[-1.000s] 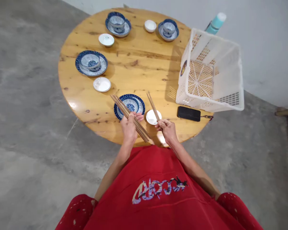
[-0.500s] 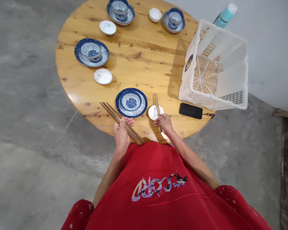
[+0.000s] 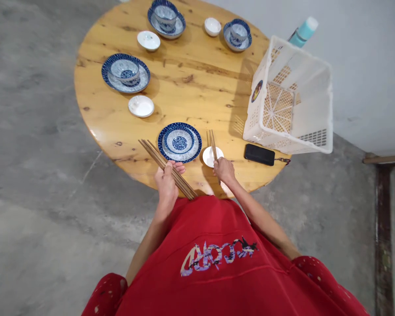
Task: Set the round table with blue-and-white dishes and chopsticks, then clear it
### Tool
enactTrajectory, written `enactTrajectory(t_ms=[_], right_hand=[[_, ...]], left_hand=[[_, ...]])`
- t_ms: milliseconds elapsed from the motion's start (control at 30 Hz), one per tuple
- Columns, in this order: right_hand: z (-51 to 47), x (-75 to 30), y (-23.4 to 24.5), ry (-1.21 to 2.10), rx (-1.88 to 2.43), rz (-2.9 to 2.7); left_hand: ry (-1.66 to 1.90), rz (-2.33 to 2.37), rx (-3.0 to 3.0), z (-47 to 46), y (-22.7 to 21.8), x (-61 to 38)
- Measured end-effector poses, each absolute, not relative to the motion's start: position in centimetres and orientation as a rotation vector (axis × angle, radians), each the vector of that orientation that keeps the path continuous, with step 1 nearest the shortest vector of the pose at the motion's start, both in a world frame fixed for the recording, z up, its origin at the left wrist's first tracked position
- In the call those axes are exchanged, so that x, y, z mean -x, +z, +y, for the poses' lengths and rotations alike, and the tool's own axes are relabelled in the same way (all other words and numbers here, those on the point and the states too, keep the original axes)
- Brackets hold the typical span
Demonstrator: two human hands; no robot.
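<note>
The fingers of the left hand (image 3: 166, 182) are closed around a bundle of chopsticks (image 3: 151, 151), gripped near its middle. The bundle is held slantwise over the near edge of the table (image 3: 197, 87), its far ends just beside the left of a blue patterned plate (image 3: 179, 142). The fingers of the right hand (image 3: 224, 170) are pinched together on a pair of chopsticks (image 3: 212, 139). This pair is laid across a small white dish (image 3: 207, 159) and points away from the person; whether the sticks touch the dish cannot be told. The dish is set just right of the blue plate.

Further right, a black phone (image 3: 259, 154) is seen flat on the table, and beside it a white plastic basket (image 3: 289, 101) is tipped on its side at the table's edge. A teal bottle (image 3: 303, 31) is seen behind the basket. Across the far half of the table, three blue plates are laid with a bowl on each (image 3: 125, 72) (image 3: 166, 17) (image 3: 238, 33), and a small white dish is placed beside each one (image 3: 141, 106) (image 3: 148, 40) (image 3: 212, 26).
</note>
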State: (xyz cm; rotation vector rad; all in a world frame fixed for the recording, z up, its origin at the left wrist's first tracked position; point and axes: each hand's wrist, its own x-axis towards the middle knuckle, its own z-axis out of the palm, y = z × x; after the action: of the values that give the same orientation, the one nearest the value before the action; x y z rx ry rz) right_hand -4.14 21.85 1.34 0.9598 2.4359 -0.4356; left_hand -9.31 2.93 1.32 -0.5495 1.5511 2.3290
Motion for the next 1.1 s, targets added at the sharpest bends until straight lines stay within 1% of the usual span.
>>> enactTrajectory(t_ms=[167, 433, 633, 867, 1100], right_hand=[[21.7, 4.2, 1.8, -0.273, -0.846, 2.466], [21.9, 4.4, 2.2, -0.182, -0.765, 2.455], [22.9, 4.3, 2.3, -0.197, -0.784, 2.485], [24.5, 4.9, 2.7, -0.235, -0.860, 2.594], [23.7, 6.6, 1.5, -0.272, -0.822, 2.586]], left_hand=[[2.303, 1.557, 0.503, 3.2, 1.0, 8.6], [2.244, 1.650, 0.366, 4.1, 0.8, 8.9], [2.271, 1.700, 0.318, 4.3, 1.6, 10.1], [2.256, 1.663, 0.428, 3.8, 0.8, 9.5], [2.280, 1.662, 0.435, 3.6, 0.7, 9.3]])
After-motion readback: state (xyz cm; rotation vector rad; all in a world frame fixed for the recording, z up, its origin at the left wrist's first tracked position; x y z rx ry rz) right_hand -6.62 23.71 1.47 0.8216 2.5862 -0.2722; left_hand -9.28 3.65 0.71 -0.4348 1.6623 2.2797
